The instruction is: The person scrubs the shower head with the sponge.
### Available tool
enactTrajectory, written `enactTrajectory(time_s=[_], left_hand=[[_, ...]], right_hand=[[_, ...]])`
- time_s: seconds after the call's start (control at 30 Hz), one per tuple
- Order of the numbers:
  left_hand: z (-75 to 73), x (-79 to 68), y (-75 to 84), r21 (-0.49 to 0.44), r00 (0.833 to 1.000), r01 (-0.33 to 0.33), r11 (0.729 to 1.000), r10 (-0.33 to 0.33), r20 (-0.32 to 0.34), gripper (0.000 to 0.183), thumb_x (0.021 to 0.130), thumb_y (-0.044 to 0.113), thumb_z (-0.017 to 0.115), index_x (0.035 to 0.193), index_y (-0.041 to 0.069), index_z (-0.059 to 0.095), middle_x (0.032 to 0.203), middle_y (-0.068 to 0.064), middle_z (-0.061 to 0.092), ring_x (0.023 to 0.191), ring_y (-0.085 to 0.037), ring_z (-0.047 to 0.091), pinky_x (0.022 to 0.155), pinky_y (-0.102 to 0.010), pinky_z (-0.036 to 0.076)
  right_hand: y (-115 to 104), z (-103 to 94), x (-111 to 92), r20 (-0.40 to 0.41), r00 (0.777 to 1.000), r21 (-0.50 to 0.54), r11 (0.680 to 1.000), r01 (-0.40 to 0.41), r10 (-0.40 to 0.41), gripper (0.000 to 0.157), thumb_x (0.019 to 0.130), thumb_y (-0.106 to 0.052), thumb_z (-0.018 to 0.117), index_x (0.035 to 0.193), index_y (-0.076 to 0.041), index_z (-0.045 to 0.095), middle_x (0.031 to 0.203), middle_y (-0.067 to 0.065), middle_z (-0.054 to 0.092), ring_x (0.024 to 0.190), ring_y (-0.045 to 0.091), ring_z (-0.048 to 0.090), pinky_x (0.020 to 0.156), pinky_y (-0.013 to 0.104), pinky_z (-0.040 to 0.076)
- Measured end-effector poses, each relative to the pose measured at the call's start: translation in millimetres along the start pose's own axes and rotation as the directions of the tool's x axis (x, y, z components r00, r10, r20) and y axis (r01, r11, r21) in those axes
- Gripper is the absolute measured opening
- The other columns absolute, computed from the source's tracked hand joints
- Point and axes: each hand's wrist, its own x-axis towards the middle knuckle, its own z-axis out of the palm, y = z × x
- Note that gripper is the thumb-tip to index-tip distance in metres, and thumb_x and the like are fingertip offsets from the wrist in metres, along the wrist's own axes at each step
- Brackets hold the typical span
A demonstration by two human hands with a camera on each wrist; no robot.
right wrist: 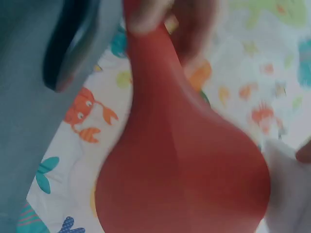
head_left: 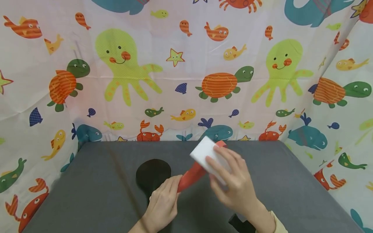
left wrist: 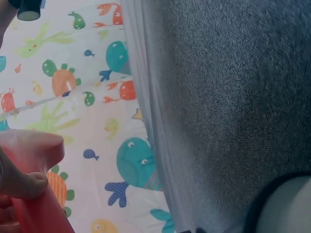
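Observation:
My left hand [head_left: 163, 200] grips the narrow handle of a red paddle-shaped thing [head_left: 190, 176], with the thumb lying along it in the left wrist view. Its broad rounded head [right wrist: 182, 179] fills much of the right wrist view. Above the table, my right hand [head_left: 233, 176] pinches a white rectangular pad [head_left: 205, 153] against the red thing, on the side away from the right wrist camera. In the head view, the pad and fingers cover part of the red head. Whether the pad is sponge or folded cloth, I cannot tell.
A black round-headed thing with a handle [head_left: 152, 174] lies on the grey table [head_left: 87, 194], beyond my left hand. Its dark rim and pale inside [left wrist: 291, 208] show in the left wrist view. A sea-animal curtain [head_left: 180, 106] hangs behind the table and at both sides.

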Motion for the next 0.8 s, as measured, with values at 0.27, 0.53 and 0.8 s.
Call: enactTrajectory(time_s=[0.27, 0.53, 0.8], left_hand=[[1.3, 0.0, -0.5, 0.057, 1.0, 0.001, 0.998, -0.002, 0.007, 0.057, 0.059, -0.01, 0.072, 0.113, -0.004, 0.054, 0.102, -0.011, 0.059, 0.086, -0.022, 0.059, 0.07, -0.036, 0.053], [1.7, 0.4, 0.5, 0.132, 1.0, -0.01, 0.991, 0.009, 0.01, 0.05, 0.063, -0.009, 0.06, 0.112, -0.005, 0.055, 0.098, -0.011, 0.058, 0.083, -0.022, 0.056, 0.066, -0.033, 0.051], [1.0, 0.5, 1.0, 0.205, 0.999, -0.026, 0.978, 0.03, -0.016, 0.045, 0.064, -0.004, 0.059, 0.109, -0.006, 0.058, 0.095, -0.013, 0.06, 0.08, -0.022, 0.057, 0.064, -0.033, 0.052]], right_hand=[[14.7, -1.4, -1.4, -0.028, 0.991, -0.134, 0.982, -0.135, 0.133, 0.038, 0.088, -0.027, 0.047, 0.115, -0.006, 0.064, 0.122, 0.02, 0.055, 0.104, 0.039, 0.05, 0.071, 0.051, 0.043], [10.9, 3.1, -5.7, -0.03, 0.988, -0.096, 0.983, -0.153, 0.151, 0.038, 0.089, -0.028, 0.048, 0.116, -0.004, 0.063, 0.122, 0.021, 0.055, 0.102, 0.039, 0.051, 0.068, 0.054, 0.048], [-7.9, 15.0, -8.4, 0.1, 0.978, -0.084, 0.978, 0.19, -0.181, 0.034, 0.091, -0.025, 0.044, 0.112, -0.008, 0.065, 0.122, 0.022, 0.055, 0.104, 0.039, 0.05, 0.075, 0.048, 0.041]])
